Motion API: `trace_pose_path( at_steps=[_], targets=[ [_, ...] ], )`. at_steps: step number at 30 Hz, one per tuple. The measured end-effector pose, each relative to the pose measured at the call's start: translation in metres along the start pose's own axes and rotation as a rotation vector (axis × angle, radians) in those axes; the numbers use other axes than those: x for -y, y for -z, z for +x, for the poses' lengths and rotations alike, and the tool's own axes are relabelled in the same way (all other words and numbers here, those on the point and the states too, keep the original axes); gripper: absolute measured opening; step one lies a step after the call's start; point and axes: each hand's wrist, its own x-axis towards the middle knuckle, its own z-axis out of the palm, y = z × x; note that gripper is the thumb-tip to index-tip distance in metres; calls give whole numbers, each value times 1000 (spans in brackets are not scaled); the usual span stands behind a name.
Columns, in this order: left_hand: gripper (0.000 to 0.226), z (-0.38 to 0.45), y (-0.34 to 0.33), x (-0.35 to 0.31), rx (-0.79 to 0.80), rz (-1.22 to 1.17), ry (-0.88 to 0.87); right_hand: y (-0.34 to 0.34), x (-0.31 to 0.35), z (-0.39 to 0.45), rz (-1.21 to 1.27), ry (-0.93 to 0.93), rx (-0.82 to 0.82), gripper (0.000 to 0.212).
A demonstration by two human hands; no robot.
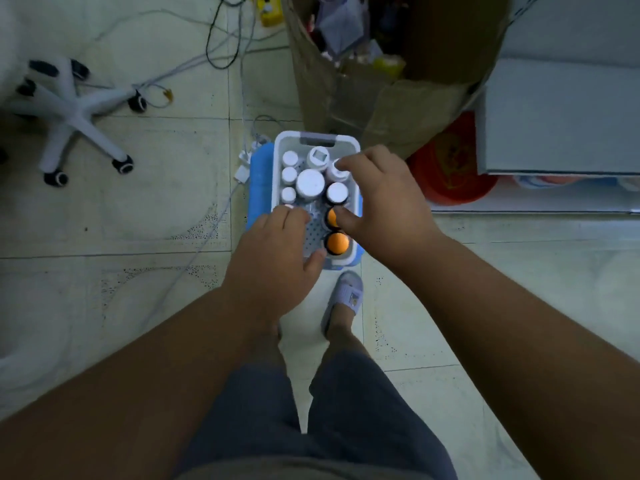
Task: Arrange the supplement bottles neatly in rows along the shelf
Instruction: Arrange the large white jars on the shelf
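Supplement bottles [310, 182] stand upright, seen cap-on from above, inside a white basket [347, 143] that sits on a blue stool [260, 174] on the tiled floor [166, 188], straight ahead of the person's feet. Going from the largest things: a tall open cardboard box [381, 98] stuffed with packets rises just beyond the basket on the far right, a pale cabinet or bin [561, 112] lies further right with a red basin [450, 168] tucked beside it, and an office chair base [72, 116] with castors stands well apart on the far left, near loose cables [221, 46]. Within the basket, a wide white-capped bottle is in the middle, three small white caps line the left wall, a square-topped one sits at the far end, and two orange-capped bottles [336, 243] stand in a row along the right wall, nearest the person. The right hand [384, 206] hovers over the right side of the basket with fingers spread and lightly bent, fingertips at a white cap at the far right and the thumb by the farther orange cap; it grasps nothing clearly. The left hand [277, 261] rests over the near left corner, fingers relaxed and extended, holding nothing. A grey slipper [346, 299] shows below the basket.
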Motion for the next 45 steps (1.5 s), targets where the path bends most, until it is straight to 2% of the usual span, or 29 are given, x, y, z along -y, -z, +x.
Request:
trace_pose_path(
  at_steps=[7, 12, 19, 23, 30, 34, 39, 45],
  targets=[
    [48, -51, 64, -147, 20, 103, -234, 171, 9, -127, 86, -79, -283, 45],
    [53, -76, 50, -286, 1, 98, -434, 261, -39, -238, 74, -157, -469, 44],
    [51, -87, -31, -485, 49, 100, -713, 366, -149, -373, -8, -316, -661, 47],
    [44, -56, -68, -570, 88, 128, -861, 411, -223, -405, -15, -441, -775, 45],
    [57, 10, -143, -743, 216, 90, -1052, 495, -349, -445, -37, -698, -894, 44],
    [55, 23, -182, -853, 268, 85, -1178, 544, -415, -481, -64, -828, -987, 44],
    [52, 39, -260, -961, 293, 100, -1260, 576, -519, -528, -67, -924, -1059, 45],
    [53, 65, -338, -1106, 245, 97, -1209, 663, -676, -570, -51, -836, -1029, 46]
  ],
)
